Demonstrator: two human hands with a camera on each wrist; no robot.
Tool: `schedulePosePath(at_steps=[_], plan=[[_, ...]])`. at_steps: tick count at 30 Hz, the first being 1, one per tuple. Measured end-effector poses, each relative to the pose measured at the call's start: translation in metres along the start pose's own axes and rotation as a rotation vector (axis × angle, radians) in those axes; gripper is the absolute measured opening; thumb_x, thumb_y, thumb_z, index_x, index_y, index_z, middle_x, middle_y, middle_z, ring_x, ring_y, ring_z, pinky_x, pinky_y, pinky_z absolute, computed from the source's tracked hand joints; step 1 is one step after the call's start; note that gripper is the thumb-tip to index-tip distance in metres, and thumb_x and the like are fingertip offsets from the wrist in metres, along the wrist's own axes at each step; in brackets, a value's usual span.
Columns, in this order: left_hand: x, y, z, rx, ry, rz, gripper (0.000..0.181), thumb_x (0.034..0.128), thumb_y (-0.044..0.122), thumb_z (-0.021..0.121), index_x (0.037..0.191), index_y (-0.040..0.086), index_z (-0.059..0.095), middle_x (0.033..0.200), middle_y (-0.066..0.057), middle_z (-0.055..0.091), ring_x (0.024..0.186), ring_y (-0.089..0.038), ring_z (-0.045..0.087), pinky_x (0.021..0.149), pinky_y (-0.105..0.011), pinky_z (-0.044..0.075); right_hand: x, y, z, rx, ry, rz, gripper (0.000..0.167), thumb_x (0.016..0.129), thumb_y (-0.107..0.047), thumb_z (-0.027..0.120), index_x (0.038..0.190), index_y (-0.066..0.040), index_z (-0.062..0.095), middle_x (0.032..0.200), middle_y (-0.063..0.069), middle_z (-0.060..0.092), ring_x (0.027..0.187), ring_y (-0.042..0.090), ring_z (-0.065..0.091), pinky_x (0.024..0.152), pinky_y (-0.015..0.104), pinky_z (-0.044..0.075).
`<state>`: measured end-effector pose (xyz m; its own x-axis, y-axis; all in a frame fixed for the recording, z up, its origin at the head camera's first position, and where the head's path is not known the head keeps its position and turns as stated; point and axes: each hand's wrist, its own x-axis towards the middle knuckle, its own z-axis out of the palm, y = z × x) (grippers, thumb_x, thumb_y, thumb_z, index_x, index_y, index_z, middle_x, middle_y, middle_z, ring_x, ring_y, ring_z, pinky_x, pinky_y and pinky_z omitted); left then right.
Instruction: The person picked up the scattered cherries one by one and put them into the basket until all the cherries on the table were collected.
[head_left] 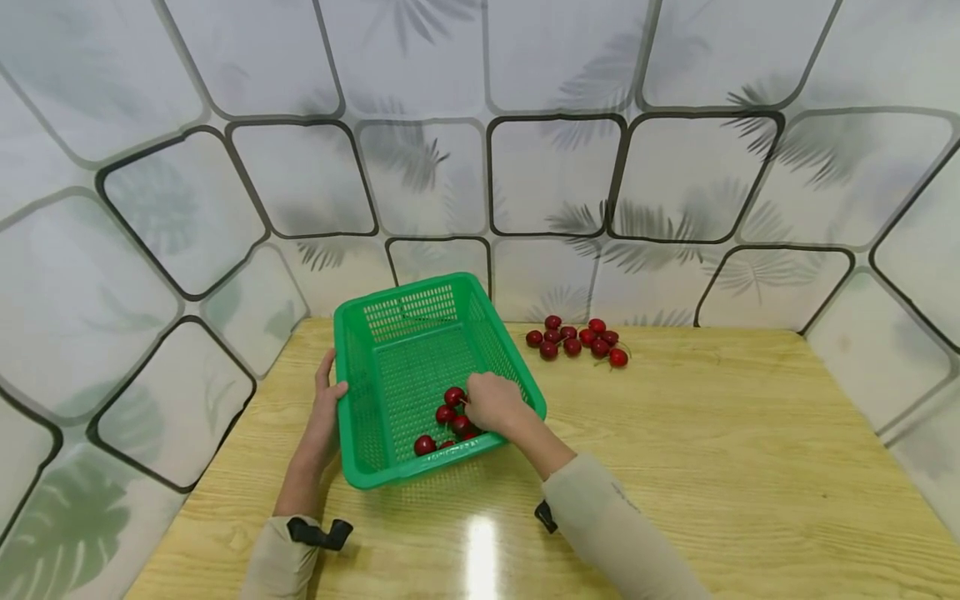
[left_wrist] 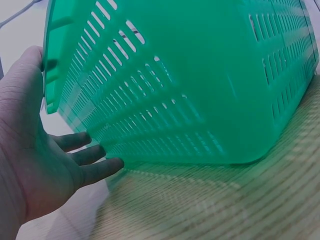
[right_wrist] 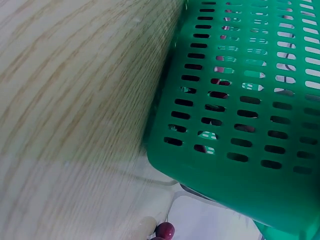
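A green basket (head_left: 420, 292) stands on the table with several dark red cherries (head_left: 424, 445) at its near right end. At its left side, my left hand (head_left: 322, 412) has the thumb over the rim and the fingers outside. In the left wrist view, the fingers of that hand (left_wrist: 50, 150) spread along the wall of the basket (left_wrist: 200, 100). My right hand (head_left: 497, 404) reaches over the near right rim, knuckles up, among the cherries; its fingertips are hidden. The right wrist view shows the outside of the basket (right_wrist: 225, 175) but not the hand.
More cherries (head_left: 572, 346) lie in a loose group at the back of the wooden table (head_left: 712, 433), right of the basket. A patterned wall covering (head_left: 555, 175) rises behind the table and at both sides. Part of a cherry group (right_wrist: 164, 230) shows low in the right wrist view.
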<state>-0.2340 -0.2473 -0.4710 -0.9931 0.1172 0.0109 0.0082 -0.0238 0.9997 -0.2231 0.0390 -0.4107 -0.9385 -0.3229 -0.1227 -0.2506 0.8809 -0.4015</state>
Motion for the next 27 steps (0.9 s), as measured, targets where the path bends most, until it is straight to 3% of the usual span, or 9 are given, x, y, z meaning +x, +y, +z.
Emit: schedulePosePath(at_steps=[18,24,27], plan=[[0.0011,-0.0013,0.0003,-0.009,-0.005,0.019,0.063,0.1064,0.025,0.028,0.159,0.032,-0.006,0.159,-0.009,0.009,0.107,-0.014,0.053,0.081,-0.022,0.051,-0.0008,-0.0010,0.0017,-0.002,-0.007,0.000,0.048,0.090,-0.005,0.061,0.051,-0.017,0.034,0.049,-0.006,0.023,0.047,0.010,0.027,0.044,0.027,0.030],[0.0009,-0.0015,-0.0005,-0.017,-0.014,0.025,0.063,0.1062,0.026,0.028,0.159,0.031,-0.006,0.158,-0.011,0.010,0.107,-0.013,0.053,0.081,-0.022,0.051,-0.0007,-0.0006,0.0010,0.047,0.053,-0.024,0.049,0.090,-0.007,0.059,0.050,-0.018,0.034,0.046,-0.008,0.023,0.044,0.007,0.024,0.041,0.024,0.023],[0.0002,-0.0014,-0.0002,-0.022,-0.018,0.026,0.063,0.1062,0.026,0.029,0.159,0.032,-0.006,0.158,-0.011,0.011,0.107,-0.014,0.053,0.082,-0.022,0.051,-0.0001,0.0000,0.0011,0.084,0.114,-0.058,0.043,0.092,-0.009,0.059,0.053,-0.015,0.043,0.047,-0.008,0.029,0.044,0.006,0.028,0.040,0.023,0.024]])
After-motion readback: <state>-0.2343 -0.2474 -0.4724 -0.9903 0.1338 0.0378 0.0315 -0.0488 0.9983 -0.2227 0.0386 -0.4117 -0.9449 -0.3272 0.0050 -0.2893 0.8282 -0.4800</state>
